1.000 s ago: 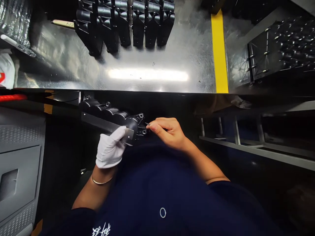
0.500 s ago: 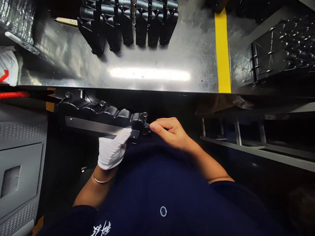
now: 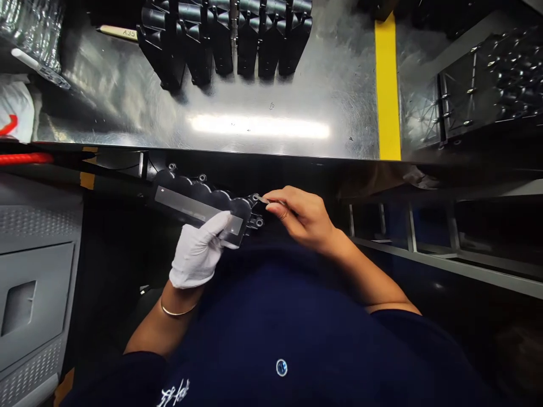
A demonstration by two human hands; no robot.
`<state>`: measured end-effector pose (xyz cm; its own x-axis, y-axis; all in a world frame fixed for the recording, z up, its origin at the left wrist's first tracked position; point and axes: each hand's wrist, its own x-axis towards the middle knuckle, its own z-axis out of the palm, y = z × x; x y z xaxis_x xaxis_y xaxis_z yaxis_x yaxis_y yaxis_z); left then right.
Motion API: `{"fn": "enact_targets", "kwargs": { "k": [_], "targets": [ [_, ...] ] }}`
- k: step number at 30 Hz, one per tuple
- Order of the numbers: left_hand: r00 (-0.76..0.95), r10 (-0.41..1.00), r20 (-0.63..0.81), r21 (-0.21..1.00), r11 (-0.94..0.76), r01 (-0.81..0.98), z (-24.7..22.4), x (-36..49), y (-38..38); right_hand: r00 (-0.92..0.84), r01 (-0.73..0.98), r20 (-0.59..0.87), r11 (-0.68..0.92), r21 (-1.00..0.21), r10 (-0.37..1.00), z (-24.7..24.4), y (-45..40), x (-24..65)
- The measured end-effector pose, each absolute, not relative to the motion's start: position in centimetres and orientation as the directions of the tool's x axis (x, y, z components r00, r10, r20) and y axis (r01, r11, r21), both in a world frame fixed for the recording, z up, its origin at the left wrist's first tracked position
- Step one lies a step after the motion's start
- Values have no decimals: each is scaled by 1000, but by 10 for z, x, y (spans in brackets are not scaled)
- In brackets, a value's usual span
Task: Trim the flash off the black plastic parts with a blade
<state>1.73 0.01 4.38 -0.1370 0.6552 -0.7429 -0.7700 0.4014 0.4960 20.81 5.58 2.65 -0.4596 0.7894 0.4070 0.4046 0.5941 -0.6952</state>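
A long black plastic part (image 3: pixel 190 189) with a scalloped edge and small ring lugs is held below the bench edge, its flat face with a grey strip (image 3: pixel 186 207) turned up. My left hand (image 3: pixel 198 249), in a white glove, grips its lower right side, thumb on the strip. My bare right hand (image 3: pixel 303 217) pinches a small thin blade-like tool (image 3: pixel 263 199) between thumb and fingers. The tool's tip is at a ring lug (image 3: pixel 255 198) on the part's right end.
Several black parts (image 3: pixel 224 45) stand in a row on the metal bench (image 3: pixel 271 138). A marker labelled A35 (image 3: pixel 119 32) lies beside them. Yellow tape (image 3: pixel 387 85) crosses the bench; a metal rack (image 3: pixel 445 263) is right, a grey case (image 3: pixel 36 282) left.
The black part has tilted, showing more of its flat face, and its left end has moved right. My right hand has shifted slightly up and right, to the upper lug.
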Motion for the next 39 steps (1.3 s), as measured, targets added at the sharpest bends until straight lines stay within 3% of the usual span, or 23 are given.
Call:
{"fn": "enact_targets", "kwargs": {
  "k": [2, 5, 11, 15, 18, 22, 25, 30, 39],
  "targets": [
    [-242, 687, -685, 633, 396, -665, 44, 19, -1, -543, 430, 390, 645, -632, 744, 32, 54, 209],
    [-371, 729, -576, 796, 397, -457, 47, 22, -2, -532, 534, 370, 641, -551, 761, 35, 49, 206],
    [-386, 721, -576, 813, 454, -365, 57, 24, -2, -591, 620, 150, 566, -543, 792, 42, 50, 207],
    [-246, 759, -603, 765, 461, -450, 57, 17, 0, -868, 362, -29, 590, -721, 496, 56, 67, 223],
    [-64, 758, -649, 671, 531, -517, 52, 9, 3, -896, 292, 65, 694, -658, 439, 63, 77, 232],
    [171, 672, -721, 535, 696, -479, 44, 0, 7, -888, 336, 234, 905, -261, 397, 62, 80, 228],
    [234, 636, -735, 501, 743, -445, 40, 0, 7, -915, 286, 267, 953, -104, 303, 57, 78, 223],
    [252, 615, -747, 475, 759, -445, 40, 6, 6, -919, 188, 341, 980, -61, 198, 52, 79, 225],
    [276, 603, -749, 442, 764, -469, 39, 8, 10, -877, 218, 432, 976, -29, 209, 50, 79, 227]
  ]
}}
